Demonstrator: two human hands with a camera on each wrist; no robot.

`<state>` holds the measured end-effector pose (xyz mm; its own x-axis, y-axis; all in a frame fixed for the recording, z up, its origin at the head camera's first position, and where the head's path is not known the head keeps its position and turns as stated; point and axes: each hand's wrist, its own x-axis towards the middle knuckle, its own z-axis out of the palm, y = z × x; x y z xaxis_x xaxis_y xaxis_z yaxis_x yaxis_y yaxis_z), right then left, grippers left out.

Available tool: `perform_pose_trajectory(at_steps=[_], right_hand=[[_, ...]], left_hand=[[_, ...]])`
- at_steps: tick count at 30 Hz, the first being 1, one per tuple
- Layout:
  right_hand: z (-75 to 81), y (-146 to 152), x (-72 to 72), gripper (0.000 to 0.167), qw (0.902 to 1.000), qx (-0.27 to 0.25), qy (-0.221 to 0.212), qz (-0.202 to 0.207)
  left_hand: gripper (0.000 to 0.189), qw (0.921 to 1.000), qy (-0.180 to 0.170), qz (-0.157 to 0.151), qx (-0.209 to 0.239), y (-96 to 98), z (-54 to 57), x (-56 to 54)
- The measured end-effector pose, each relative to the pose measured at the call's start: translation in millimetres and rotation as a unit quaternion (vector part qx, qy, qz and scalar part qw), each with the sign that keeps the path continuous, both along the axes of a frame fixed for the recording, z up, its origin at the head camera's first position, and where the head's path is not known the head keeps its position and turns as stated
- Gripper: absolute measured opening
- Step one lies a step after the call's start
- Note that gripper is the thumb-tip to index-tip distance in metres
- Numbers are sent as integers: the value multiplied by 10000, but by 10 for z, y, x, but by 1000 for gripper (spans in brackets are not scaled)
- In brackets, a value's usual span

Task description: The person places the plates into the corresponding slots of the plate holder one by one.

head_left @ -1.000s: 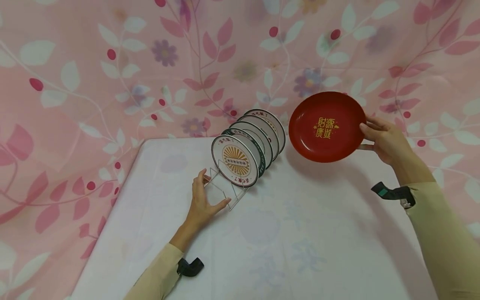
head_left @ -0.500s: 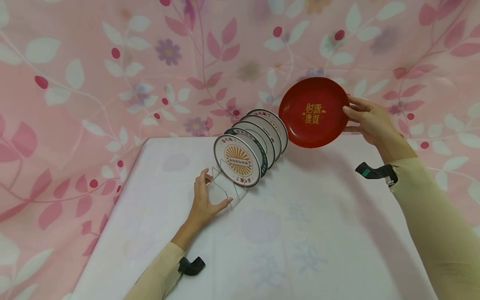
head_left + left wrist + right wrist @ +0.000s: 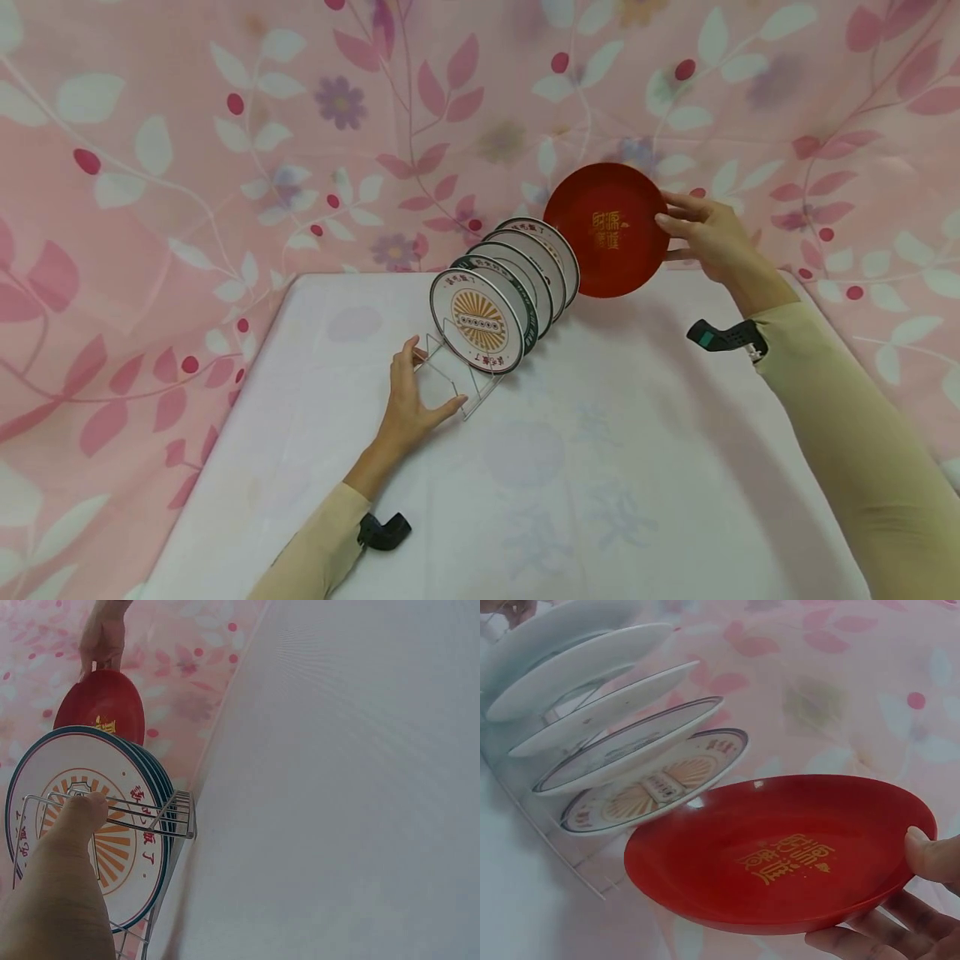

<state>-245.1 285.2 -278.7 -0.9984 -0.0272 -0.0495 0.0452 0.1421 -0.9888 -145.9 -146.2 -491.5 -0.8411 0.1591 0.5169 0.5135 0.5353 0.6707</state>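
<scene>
A red plate (image 3: 606,267) with gold characters is pinched at its right rim by my right hand (image 3: 708,237), thumb on the face and fingers behind. It is held tilted up at the far end of a wire dish rack (image 3: 186,817). Several white dark-rimmed plates (image 3: 477,321) stand on edge in a row in that rack. In the head view the far white plate overlaps the red plate's left edge. My left hand (image 3: 408,408) grips the rack's near end, its thumb (image 3: 86,810) against the wire in the left wrist view.
The rack stands on a table (image 3: 360,358) with a white patterned cloth. Behind it hangs a pink floral curtain (image 3: 300,167), close to the table's back edge. Dark straps with camera mounts (image 3: 723,335) sit on both wrists.
My right hand has carried the red plate leftward to the rack's far end, first rising, then dipping slightly, and its face has turned. My left hand keeps its hold on the rack.
</scene>
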Motion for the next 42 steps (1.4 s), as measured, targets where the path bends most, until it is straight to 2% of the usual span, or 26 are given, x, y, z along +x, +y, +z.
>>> perform_pose_trajectory(at_steps=[4, 15, 23, 30, 37, 42], right_hand=[[-5, -80, -22, 59, 9988, 454, 179, 56], [-17, -247, -6, 54, 9966, 751, 333, 110], [-111, -449, 55, 50, 9832, 1556, 876, 392], [-241, -618, -12, 48, 9839, 1437, 1030, 262], [-458, -734, -74, 47, 9786, 1783, 977, 324], [-558, -751, -131, 46, 9826, 1556, 999, 195]], left_hand=[[116, 10000, 23, 3, 5, 6, 6, -3], [115, 10000, 91, -19, 34, -3, -14, 2], [117, 10000, 31, 13, -2, -3, -1, 10], [116, 10000, 20, 10, -15, -1, 2, 6], [117, 10000, 20, -19, 20, -8, -24, -1], [117, 10000, -89, -8, 33, -8, -31, -13]])
